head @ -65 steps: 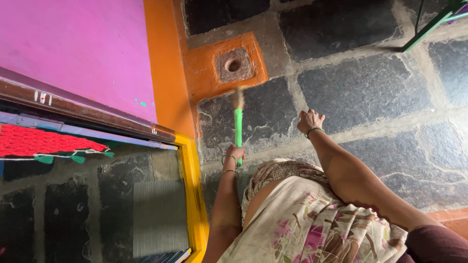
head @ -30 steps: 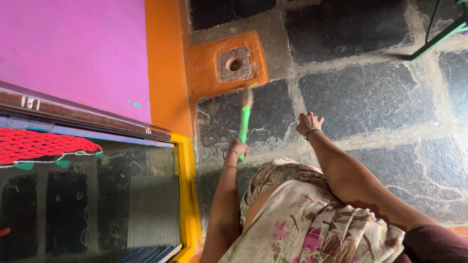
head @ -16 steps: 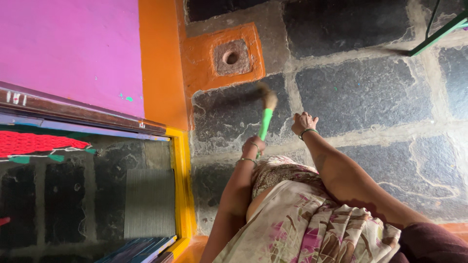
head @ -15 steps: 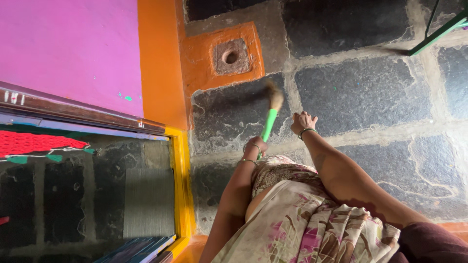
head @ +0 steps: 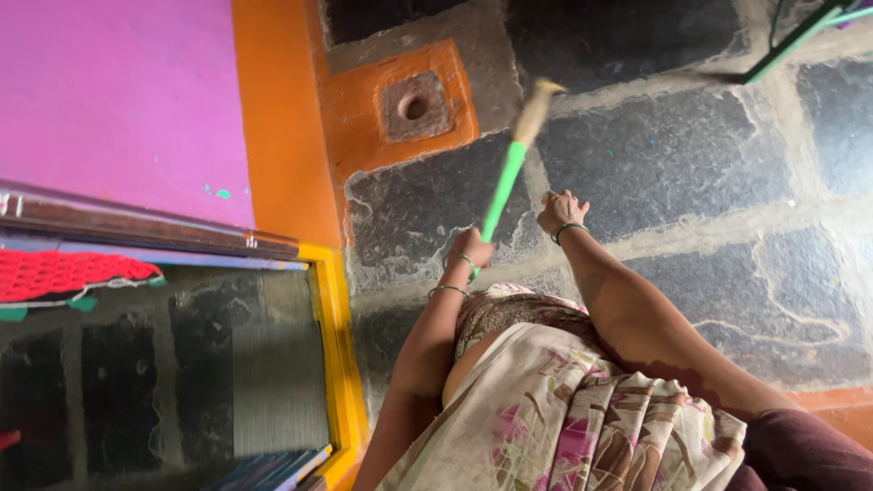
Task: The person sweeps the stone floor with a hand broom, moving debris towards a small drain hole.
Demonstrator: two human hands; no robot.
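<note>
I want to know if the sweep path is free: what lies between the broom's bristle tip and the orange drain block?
Head view: only bare dark stone floor and a mortar joint separate the broom tip from the orange drain block.

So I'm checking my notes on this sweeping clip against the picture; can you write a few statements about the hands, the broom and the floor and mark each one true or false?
1. The left hand grips the green handle of the broom. True.
2. The right hand also holds the broom. False: it is a loose fist apart from the handle, holding nothing visible.
3. The broom's bristle end lies to the right of the orange square with a round hole. True.
4. The floor is bare wood planks. False: it is dark stone slabs with pale joints.
5. The wall at the left is pink with an orange border. True.
</note>
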